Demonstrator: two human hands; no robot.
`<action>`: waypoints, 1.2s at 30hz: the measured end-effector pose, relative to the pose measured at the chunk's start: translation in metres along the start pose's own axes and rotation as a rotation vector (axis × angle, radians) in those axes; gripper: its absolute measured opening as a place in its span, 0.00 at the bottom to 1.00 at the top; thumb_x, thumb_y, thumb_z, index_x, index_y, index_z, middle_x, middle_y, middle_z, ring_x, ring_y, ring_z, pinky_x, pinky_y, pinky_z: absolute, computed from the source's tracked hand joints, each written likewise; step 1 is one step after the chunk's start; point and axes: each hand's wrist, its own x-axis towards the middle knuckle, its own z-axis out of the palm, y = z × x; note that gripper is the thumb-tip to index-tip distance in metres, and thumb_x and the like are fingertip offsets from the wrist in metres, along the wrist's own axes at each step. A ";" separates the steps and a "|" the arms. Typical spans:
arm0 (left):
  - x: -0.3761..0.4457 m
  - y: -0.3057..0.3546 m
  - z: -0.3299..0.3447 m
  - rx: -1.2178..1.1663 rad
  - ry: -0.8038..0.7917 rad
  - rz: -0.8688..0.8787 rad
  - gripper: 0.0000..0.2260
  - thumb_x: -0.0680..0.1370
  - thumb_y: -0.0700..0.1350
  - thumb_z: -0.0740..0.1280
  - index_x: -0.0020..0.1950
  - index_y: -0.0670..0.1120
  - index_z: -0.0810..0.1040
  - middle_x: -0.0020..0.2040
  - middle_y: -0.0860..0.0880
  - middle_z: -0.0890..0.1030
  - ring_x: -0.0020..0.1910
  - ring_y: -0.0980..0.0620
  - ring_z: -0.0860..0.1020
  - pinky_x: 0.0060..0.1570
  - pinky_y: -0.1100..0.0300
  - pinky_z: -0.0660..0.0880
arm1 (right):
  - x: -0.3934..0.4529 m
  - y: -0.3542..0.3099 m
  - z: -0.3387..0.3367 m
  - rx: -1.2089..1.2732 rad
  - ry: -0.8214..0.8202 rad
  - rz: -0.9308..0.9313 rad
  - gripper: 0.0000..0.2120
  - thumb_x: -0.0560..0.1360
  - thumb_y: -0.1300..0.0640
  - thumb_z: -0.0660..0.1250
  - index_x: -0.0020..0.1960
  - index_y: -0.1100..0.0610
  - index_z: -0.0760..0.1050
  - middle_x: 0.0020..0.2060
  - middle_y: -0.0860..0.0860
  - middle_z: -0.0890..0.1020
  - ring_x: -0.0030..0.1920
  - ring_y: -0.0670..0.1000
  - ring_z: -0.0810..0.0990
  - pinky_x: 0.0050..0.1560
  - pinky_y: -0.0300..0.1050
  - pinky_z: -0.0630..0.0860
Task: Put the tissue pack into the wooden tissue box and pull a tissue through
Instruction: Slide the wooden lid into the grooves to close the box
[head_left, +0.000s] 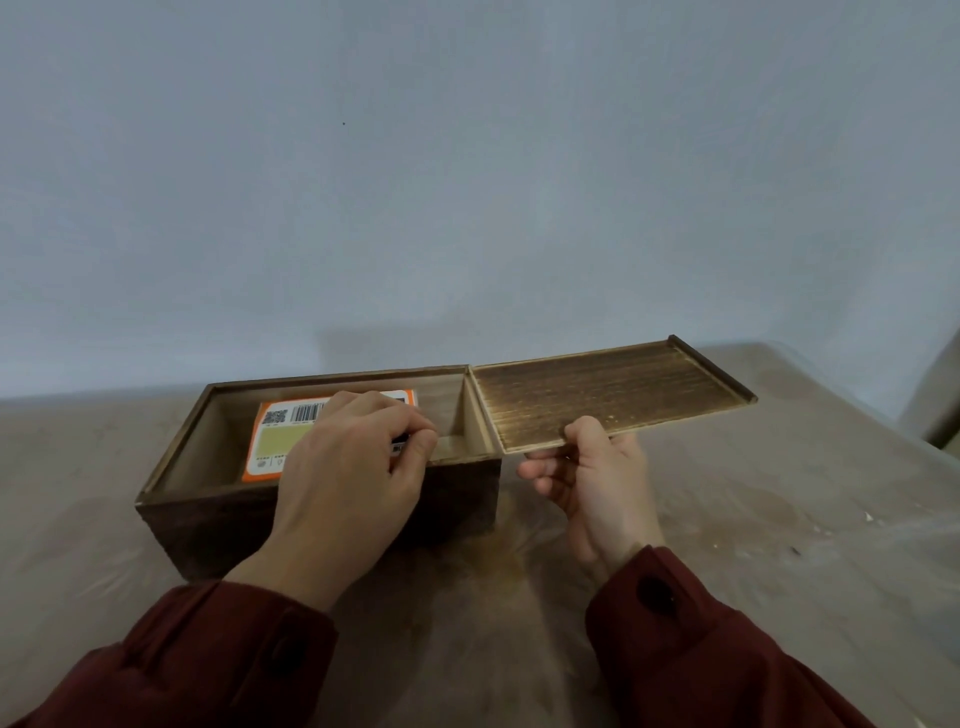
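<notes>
While left hand (353, 457) hides half the tissue pack (275, 434) | grip unclear | right hand (597, 478) pinches lid (613, 395)

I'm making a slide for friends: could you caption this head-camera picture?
Left hand sets the tissue pack into the open wooden box while the right hand holds the lid aside.

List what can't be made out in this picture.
- Right half of the tissue pack: covered by the left hand in the head view.
- Print on its label: too small to read.
- Box floor: hidden by the pack and near wall.
- Lid underside: faces away; the right hand covers its near edge.
- Elbows: cut off at the bottom.
</notes>
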 end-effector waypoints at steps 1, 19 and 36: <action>0.000 0.000 0.000 -0.003 0.001 -0.003 0.05 0.72 0.46 0.66 0.45 0.50 0.81 0.46 0.51 0.82 0.49 0.54 0.73 0.43 0.59 0.67 | 0.000 0.000 0.000 -0.004 -0.003 0.003 0.10 0.76 0.62 0.55 0.56 0.64 0.67 0.23 0.54 0.80 0.24 0.50 0.79 0.22 0.37 0.73; -0.001 0.000 0.000 -0.001 0.001 0.010 0.04 0.72 0.45 0.67 0.44 0.49 0.81 0.45 0.51 0.82 0.47 0.54 0.73 0.43 0.59 0.67 | -0.002 -0.001 0.004 -0.035 -0.017 0.019 0.12 0.76 0.63 0.56 0.58 0.67 0.67 0.25 0.56 0.79 0.23 0.49 0.78 0.22 0.37 0.73; 0.001 -0.003 -0.005 0.039 0.033 -0.002 0.05 0.72 0.41 0.66 0.44 0.44 0.81 0.44 0.46 0.83 0.46 0.50 0.76 0.46 0.60 0.68 | -0.012 0.006 0.013 -0.089 -0.013 0.082 0.10 0.75 0.61 0.61 0.53 0.66 0.72 0.26 0.52 0.79 0.23 0.46 0.75 0.22 0.37 0.70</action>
